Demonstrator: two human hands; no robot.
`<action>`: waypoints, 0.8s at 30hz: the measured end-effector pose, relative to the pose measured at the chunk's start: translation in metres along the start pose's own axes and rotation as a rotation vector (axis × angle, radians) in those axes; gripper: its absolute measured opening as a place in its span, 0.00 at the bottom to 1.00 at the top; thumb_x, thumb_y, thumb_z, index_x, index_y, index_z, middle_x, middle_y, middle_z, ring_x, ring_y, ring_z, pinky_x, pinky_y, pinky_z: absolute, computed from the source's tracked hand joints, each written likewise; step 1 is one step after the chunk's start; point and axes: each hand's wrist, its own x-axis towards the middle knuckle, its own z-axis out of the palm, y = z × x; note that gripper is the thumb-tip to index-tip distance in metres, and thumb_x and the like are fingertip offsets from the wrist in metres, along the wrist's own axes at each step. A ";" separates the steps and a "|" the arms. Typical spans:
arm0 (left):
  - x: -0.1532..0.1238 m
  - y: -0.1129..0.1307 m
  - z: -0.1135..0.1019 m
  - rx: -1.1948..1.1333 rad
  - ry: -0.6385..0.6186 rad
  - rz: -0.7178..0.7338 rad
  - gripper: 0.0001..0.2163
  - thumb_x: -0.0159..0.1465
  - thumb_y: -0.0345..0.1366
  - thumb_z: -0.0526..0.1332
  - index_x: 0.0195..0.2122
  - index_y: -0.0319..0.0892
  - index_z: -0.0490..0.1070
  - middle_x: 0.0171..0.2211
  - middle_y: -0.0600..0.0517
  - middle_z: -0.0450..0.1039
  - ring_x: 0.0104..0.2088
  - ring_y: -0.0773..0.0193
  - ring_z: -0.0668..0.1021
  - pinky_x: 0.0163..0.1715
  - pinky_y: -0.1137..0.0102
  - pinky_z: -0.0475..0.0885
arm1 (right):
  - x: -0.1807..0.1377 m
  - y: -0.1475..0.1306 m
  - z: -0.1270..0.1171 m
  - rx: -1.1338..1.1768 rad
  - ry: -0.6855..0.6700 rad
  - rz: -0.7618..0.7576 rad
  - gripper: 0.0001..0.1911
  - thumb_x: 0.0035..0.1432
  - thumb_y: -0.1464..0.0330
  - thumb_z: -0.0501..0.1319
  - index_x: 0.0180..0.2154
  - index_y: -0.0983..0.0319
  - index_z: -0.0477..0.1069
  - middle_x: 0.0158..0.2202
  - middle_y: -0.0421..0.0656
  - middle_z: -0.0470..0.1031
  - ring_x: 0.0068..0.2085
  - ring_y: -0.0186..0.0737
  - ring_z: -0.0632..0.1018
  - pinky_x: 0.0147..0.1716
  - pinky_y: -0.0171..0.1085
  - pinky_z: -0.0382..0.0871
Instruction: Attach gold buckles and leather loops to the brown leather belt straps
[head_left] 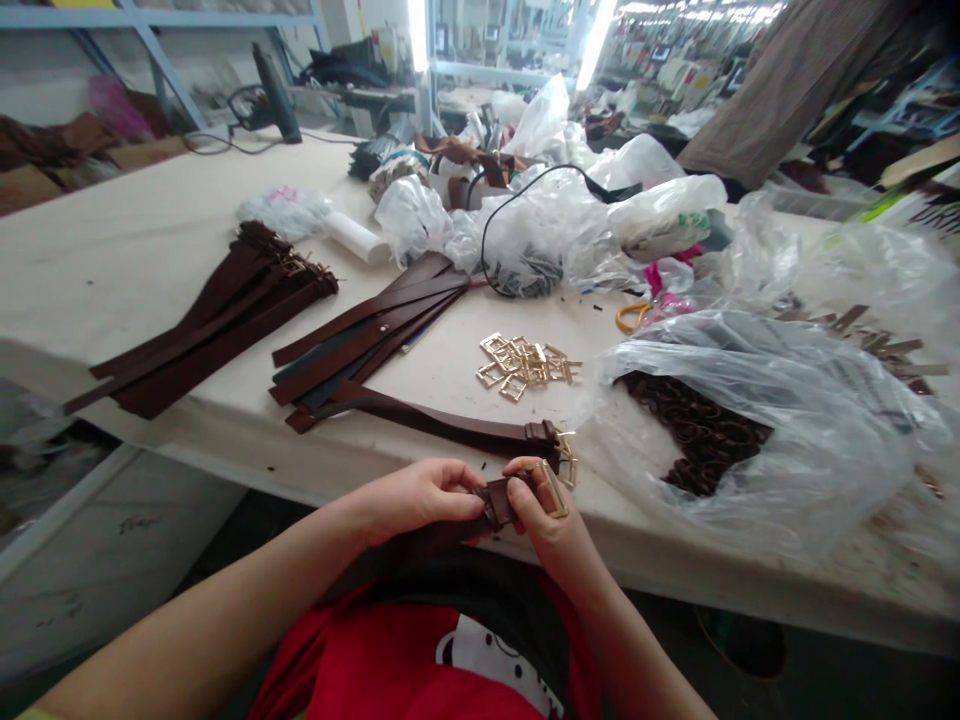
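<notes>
My left hand (420, 495) and my right hand (536, 515) are both closed on a brown leather belt strap (495, 503) at the table's front edge. The right fingers pinch the strap end where a gold buckle (553, 490) is fitted; the left fingers grip the strap just beside it. Another brown belt (435, 420) with a gold buckle lies flat just beyond my hands. A small heap of loose gold buckles (525, 362) rests farther in on the table (135, 240).
Two stacks of brown straps (217, 320) (367, 335) lie to the left. A clear plastic bag (787, 420) holding dark brown loops (697, 430) sits right. Crumpled plastic bags (570, 220), a black cable and yellow-handled scissors (634, 315) clutter the back.
</notes>
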 end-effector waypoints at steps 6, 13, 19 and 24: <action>0.005 -0.006 0.000 -0.040 -0.031 -0.006 0.14 0.51 0.38 0.65 0.35 0.38 0.67 0.28 0.54 0.74 0.29 0.67 0.75 0.32 0.72 0.68 | -0.003 0.001 0.001 0.041 -0.019 0.061 0.09 0.54 0.61 0.55 0.34 0.60 0.62 0.21 0.33 0.60 0.20 0.29 0.62 0.18 0.30 0.57; 0.005 -0.008 -0.006 -0.107 -0.054 -0.051 0.13 0.50 0.37 0.66 0.34 0.37 0.68 0.27 0.52 0.75 0.27 0.67 0.75 0.31 0.73 0.67 | 0.000 0.004 0.002 -0.017 -0.047 0.064 0.09 0.55 0.62 0.52 0.35 0.61 0.61 0.21 0.33 0.59 0.20 0.29 0.61 0.18 0.30 0.56; 0.011 -0.016 0.000 -0.086 -0.030 -0.046 0.11 0.50 0.38 0.66 0.31 0.37 0.69 0.24 0.53 0.74 0.25 0.68 0.74 0.30 0.73 0.67 | -0.006 0.001 -0.002 -0.250 -0.137 -0.038 0.05 0.55 0.68 0.52 0.36 0.60 0.62 0.25 0.36 0.64 0.25 0.31 0.66 0.25 0.31 0.61; 0.011 -0.017 0.001 0.005 0.006 -0.013 0.11 0.49 0.37 0.66 0.31 0.38 0.70 0.25 0.56 0.73 0.24 0.70 0.73 0.28 0.75 0.66 | -0.012 0.005 -0.002 -0.125 -0.199 -0.005 0.04 0.56 0.68 0.51 0.34 0.60 0.62 0.23 0.35 0.61 0.23 0.30 0.63 0.22 0.30 0.58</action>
